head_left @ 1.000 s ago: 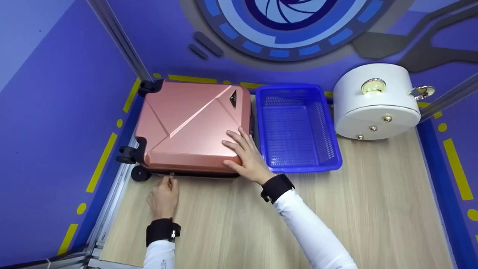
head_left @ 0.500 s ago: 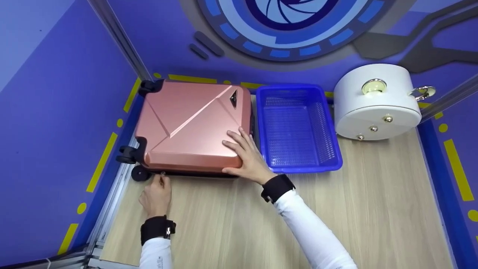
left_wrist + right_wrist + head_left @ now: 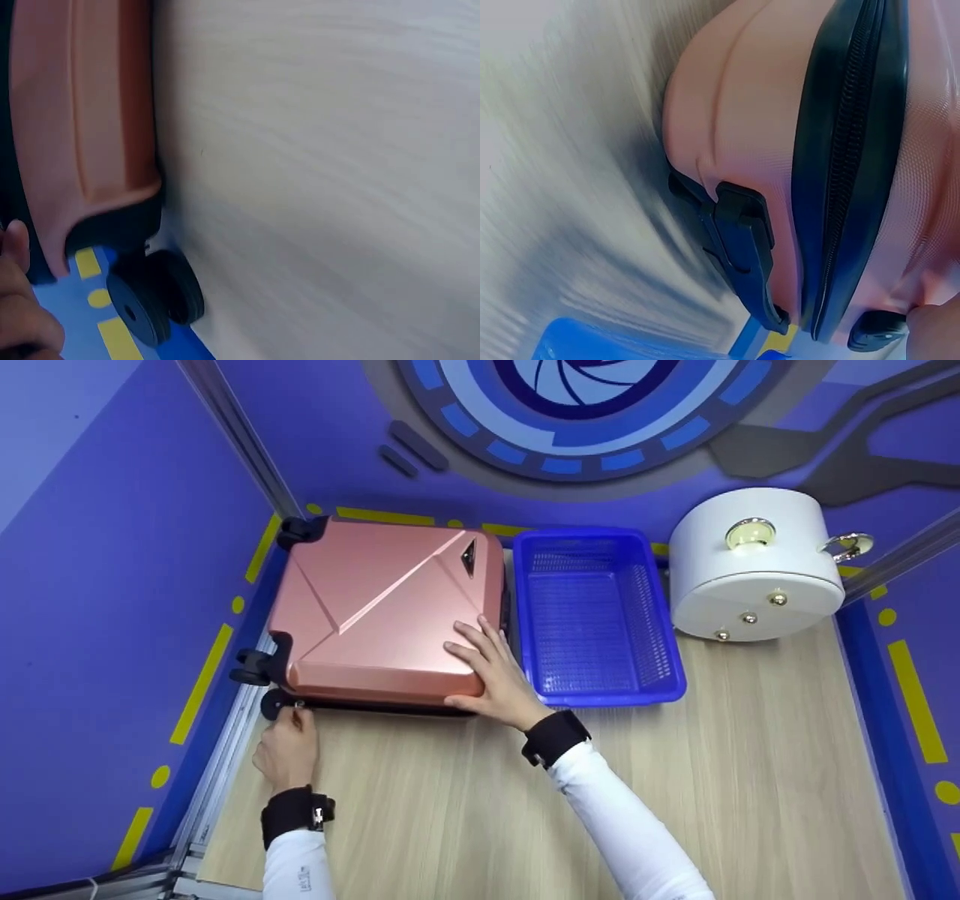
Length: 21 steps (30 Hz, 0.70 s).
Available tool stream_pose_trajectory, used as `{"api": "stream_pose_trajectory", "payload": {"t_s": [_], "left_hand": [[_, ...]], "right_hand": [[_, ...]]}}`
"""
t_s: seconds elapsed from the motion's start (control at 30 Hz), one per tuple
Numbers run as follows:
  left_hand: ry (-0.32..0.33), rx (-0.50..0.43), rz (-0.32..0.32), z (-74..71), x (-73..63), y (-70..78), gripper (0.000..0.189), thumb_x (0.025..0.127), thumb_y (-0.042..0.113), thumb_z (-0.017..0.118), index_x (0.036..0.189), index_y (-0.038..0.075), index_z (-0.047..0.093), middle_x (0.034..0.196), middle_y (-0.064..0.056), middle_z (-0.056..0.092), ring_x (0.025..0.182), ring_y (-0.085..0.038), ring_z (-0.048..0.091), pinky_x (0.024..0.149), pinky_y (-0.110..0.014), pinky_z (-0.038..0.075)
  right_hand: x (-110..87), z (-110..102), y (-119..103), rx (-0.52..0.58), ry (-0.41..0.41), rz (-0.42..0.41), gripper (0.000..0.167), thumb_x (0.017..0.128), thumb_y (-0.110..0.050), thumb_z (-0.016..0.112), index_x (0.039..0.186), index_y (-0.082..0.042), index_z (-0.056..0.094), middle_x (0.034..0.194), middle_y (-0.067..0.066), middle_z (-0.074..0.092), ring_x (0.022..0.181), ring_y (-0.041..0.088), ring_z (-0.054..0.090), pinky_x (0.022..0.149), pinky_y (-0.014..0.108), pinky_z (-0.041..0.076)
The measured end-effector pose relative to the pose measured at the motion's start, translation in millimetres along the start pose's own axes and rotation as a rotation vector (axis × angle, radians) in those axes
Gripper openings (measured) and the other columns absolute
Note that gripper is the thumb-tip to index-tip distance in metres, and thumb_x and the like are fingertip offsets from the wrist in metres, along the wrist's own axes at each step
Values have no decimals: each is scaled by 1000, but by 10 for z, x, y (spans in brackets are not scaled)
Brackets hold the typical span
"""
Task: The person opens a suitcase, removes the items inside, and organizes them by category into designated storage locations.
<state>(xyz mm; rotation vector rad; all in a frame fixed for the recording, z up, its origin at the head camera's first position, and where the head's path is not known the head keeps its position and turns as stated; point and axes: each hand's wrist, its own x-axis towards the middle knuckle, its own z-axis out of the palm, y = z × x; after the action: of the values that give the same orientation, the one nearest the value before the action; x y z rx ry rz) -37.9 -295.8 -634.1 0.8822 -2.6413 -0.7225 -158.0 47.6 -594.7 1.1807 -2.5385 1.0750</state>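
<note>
A rose-pink hard-shell suitcase (image 3: 390,607) lies flat on the table with its wheels to the left. My left hand (image 3: 289,750) is at its front left corner, fingers curled, pinching a small metal zipper pull (image 3: 299,704) beside a black wheel (image 3: 271,703). Only part of that hand shows in the left wrist view, where the pull is out of sight. My right hand (image 3: 499,679) rests with spread fingers on the suitcase's front right corner. In the right wrist view the black zipper (image 3: 847,165) runs along the side, its teeth meshed there, near a black handle (image 3: 742,251).
A blue plastic basket (image 3: 679,690) stands right of the suitcase, close to it. Further right is a white rounded case (image 3: 750,525) with metal knobs and a ring handle. Blue patterned walls (image 3: 150,547) rise at the back and both sides. Wood-grain tabletop (image 3: 480,810) extends in front.
My left hand has slid left along the suitcase's front edge with the zipper pull, arriving beside the wheel. My right hand keeps its place on the corner.
</note>
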Motion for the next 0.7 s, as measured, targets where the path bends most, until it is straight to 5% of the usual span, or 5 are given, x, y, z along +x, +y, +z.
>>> {"api": "stream_pose_trajectory", "payload": {"t_s": [0.23,0.37,0.7], "left_hand": [[-44,11,-35,-109,114,-78,36,105,35,44,100,6,65,95,-31,71,79,-57,66,61,-63,44],[-38,1,-12,-117,120,-69,33,104,34,47,95,7,63,90,-30,70,77,-56,66,60,-64,44],[69,-46,59,8,-125,-71,31,98,29,55,76,9,52,71,-25,65,66,-56,63,56,-65,42]], "right_hand": [[-7,3,-6,15,10,-6,83,84,-53,81,152,-18,50,167,8,32,159,39,11,122,66,9],[7,-12,-27,14,7,-2,83,84,-53,81,153,-19,50,168,8,31,158,40,11,122,68,9],[60,-156,-22,-84,-22,34,75,90,-43,75,156,-18,49,169,13,28,156,45,15,121,69,18]]}}
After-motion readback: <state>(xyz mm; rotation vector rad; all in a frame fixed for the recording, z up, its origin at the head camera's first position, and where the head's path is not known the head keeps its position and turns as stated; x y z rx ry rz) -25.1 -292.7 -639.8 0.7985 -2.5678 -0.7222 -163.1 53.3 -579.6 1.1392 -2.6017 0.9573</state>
